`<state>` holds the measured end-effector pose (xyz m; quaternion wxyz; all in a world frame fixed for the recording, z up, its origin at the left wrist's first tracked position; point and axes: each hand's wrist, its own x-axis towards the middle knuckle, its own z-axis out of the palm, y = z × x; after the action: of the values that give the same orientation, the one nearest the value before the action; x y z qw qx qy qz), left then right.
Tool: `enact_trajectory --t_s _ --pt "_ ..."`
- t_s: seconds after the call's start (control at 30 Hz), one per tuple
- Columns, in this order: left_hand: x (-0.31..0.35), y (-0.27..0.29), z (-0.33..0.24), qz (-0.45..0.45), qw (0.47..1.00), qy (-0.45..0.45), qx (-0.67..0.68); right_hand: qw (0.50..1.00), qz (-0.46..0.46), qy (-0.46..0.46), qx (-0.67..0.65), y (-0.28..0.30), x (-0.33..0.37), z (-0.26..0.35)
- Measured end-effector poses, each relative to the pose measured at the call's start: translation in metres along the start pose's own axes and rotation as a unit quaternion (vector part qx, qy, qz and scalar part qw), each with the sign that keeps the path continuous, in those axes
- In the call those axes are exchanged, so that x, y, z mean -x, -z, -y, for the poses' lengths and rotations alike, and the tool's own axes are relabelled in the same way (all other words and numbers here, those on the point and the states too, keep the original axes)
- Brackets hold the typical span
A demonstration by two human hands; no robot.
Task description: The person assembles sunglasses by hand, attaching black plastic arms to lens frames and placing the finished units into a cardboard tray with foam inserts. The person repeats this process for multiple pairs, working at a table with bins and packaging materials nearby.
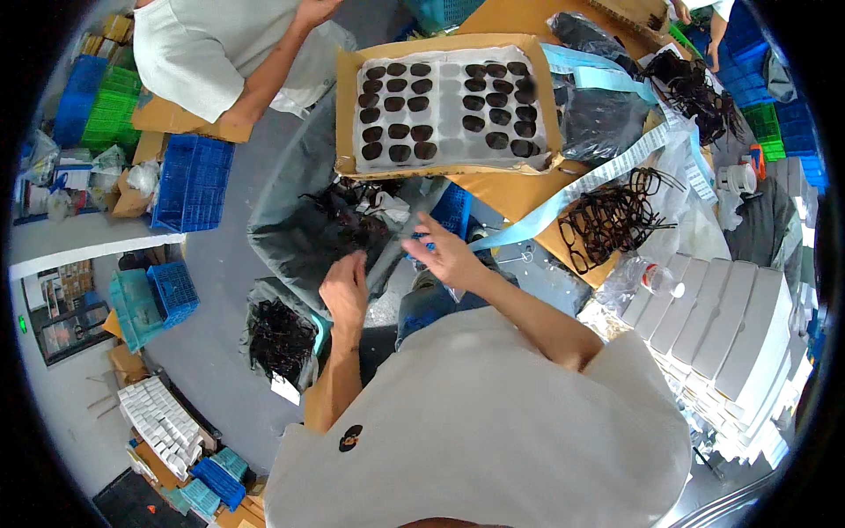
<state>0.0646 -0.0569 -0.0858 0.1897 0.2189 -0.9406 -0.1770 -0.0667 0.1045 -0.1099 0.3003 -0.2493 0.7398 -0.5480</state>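
My left hand point(345, 289) is raised at the edge of a large grey bag point(290, 216), its fingers drawn together. Whatever they hold, if anything, is hidden. To its right, my right hand point(447, 257) has its fingers apart and nothing in them. Inside the bag lies a tangle of dark pieces point(352, 220) with some white scraps; their kind is hard to make out. Beyond both hands, a cardboard box point(346, 114) carries a white moulded tray point(451, 106) with dark lenses point(421, 104) in rows.
A pile of dark eyeglass frames point(607, 224) lies on cardboard at right, beside a pale blue strip point(528, 224). White boxes point(722, 326) are stacked nearer me with a clear bottle point(656, 280). A second bag point(282, 339) of dark pieces stands left. Another person's arm point(273, 70) is at upper left.
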Motion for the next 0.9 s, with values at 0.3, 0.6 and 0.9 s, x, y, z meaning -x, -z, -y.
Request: enact_trajectory --t_s 0.3,0.6,0.9 --pt "0.003 0.055 -0.086 0.042 0.984 -0.118 0.123 0.923 0.231 -0.133 -0.279 0.027 -0.013 0.010" --pt "-0.014 -0.021 -0.113 0.127 0.820 0.249 0.499 0.930 0.220 0.044 -0.292 0.048 0.001 0.015" --pt "-0.030 -0.065 -0.147 0.019 0.889 0.090 0.448 0.963 0.069 -0.001 -0.259 0.069 -0.005 0.003"
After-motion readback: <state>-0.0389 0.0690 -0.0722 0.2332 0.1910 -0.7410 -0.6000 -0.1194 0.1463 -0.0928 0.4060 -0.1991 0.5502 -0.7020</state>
